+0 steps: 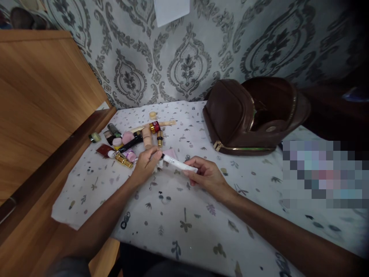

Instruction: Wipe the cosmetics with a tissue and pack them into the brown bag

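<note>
A slim white squeeze tube (176, 163) with a dark cap is held level between my two hands, above the cloth. My left hand (146, 164) pinches it at the capped end, its fingers partly covering the cap. The flat end of the tube sits between the thumb and fingers of my right hand (209, 176). Just beyond my left hand lies a heap of cosmetics: a beige tube (147, 137), a pink rounded item (127, 137), a long black item (131, 144), a red jar with a gold lid (155, 126) and a black-and-gold lipstick-like tube (160, 138).
An unzipped brown bag (230, 119) stands at the back right against the patterned wall covering (188, 65). Wooden panelling (43, 84) borders the table's left side. A printed white cloth (161, 227) covers the table, and a blurred-out patch (325, 173) lies at the right.
</note>
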A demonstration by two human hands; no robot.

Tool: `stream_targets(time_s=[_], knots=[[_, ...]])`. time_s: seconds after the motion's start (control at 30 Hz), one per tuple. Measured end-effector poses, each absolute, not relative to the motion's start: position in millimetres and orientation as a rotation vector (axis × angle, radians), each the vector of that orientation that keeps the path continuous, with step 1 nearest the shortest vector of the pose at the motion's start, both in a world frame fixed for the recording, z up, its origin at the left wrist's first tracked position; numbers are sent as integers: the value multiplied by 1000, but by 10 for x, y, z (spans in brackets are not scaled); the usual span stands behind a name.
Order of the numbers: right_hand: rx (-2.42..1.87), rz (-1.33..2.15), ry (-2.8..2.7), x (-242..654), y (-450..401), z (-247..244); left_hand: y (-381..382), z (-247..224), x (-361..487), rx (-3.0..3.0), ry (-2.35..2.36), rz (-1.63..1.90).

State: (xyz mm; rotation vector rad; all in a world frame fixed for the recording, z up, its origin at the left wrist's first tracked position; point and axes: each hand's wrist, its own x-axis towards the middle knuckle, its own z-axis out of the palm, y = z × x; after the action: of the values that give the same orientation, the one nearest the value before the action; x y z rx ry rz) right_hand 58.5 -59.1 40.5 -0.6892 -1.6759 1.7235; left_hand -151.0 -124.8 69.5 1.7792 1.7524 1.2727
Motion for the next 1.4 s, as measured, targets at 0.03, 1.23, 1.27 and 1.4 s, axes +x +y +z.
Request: stream_targets(time_s=[0.03, 1.23, 1.27, 1.4], knots=[[-692, 1722, -1679, 585, -591, 405, -1239, 687, -1510, 1766, 1754, 1275], [-775, 1731, -1621, 609, -568, 435, -1282, 776, -1555, 1773, 1713, 1201], [-777, 1731, -1621, 609, -568, 438, -1285, 782, -1561, 1778, 1699, 1190], [-767, 1731, -1624, 603, -569, 434, -1268, 760, -1568, 1823, 1665, 1197]])
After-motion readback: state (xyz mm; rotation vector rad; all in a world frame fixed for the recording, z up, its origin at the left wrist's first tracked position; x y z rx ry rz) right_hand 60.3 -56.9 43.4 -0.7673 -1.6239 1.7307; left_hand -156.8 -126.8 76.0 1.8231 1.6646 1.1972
